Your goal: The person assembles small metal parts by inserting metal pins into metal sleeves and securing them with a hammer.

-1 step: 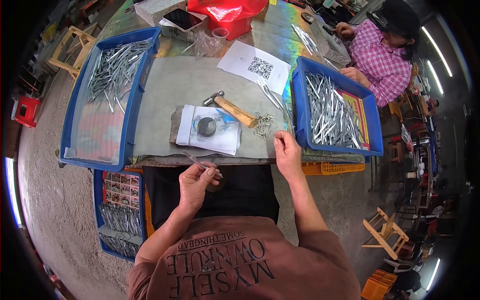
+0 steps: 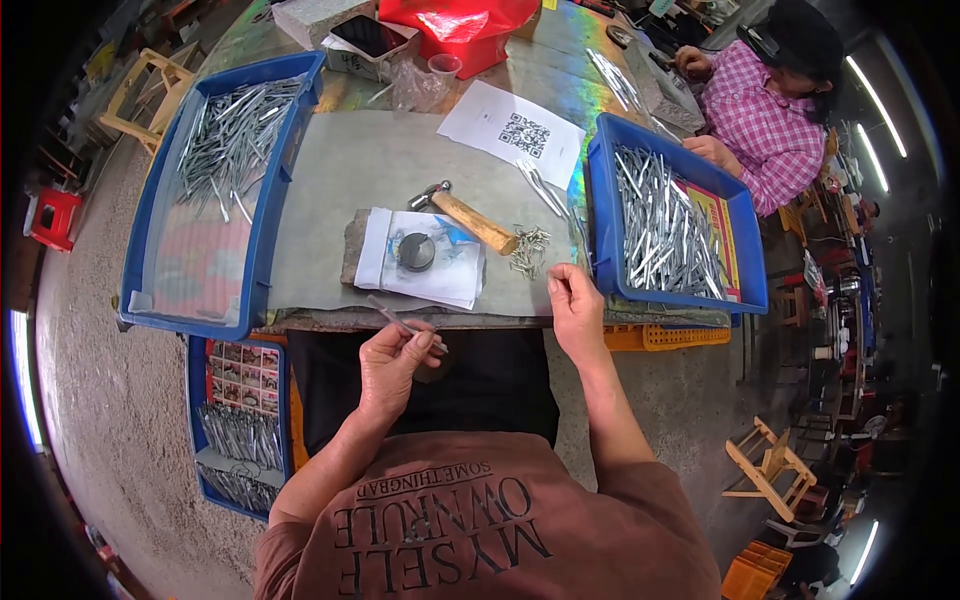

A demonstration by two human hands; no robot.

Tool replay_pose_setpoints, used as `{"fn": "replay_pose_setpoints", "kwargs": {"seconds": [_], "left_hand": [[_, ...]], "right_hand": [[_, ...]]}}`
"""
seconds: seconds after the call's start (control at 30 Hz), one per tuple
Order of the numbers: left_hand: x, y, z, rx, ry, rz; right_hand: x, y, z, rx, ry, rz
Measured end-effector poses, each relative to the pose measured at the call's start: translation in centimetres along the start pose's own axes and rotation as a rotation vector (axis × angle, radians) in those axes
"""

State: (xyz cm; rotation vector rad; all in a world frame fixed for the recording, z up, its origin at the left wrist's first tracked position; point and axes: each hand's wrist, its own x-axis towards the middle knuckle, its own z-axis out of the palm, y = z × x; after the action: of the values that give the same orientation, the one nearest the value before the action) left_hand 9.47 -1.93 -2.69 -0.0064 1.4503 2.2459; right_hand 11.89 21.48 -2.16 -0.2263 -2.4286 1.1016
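My left hand (image 2: 393,368) is closed around a slim grey metal piece (image 2: 390,313), whose thin end points up and left over the table's front edge. My right hand (image 2: 577,312) is at the edge farther right, thumb and forefinger pinched together; whatever is between them is too small to make out. Just beyond it lies a small heap of brass-coloured pins (image 2: 528,256). A ball-peen hammer (image 2: 472,218) with a wooden handle rests with its handle end beside the heap. A round dark metal block (image 2: 414,252) sits on a stack of white paper (image 2: 455,283).
A blue tray (image 2: 262,210) of slim grey metal pieces stands left, another blue tray (image 2: 600,215) of shinier ones right. A printed sheet (image 2: 470,112), a phone (image 2: 368,36) and a red bag (image 2: 465,30) lie farther back. A co-worker (image 2: 765,120) sits at the far right.
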Motion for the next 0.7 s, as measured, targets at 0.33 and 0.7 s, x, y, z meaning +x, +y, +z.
{"fn": "replay_pose_setpoints", "kwargs": {"seconds": [0.33, 0.7], "left_hand": [[1.2, 1.3, 1.5, -0.175, -0.044, -0.018], [0.6, 1.2, 1.3, -0.327, -0.051, -0.047]], "right_hand": [[-3.3, -6.6, 2.1, 0.492, -0.304, 0.128], [-3.7, -6.9, 3.8, 0.643, -0.378, 0.107]]}}
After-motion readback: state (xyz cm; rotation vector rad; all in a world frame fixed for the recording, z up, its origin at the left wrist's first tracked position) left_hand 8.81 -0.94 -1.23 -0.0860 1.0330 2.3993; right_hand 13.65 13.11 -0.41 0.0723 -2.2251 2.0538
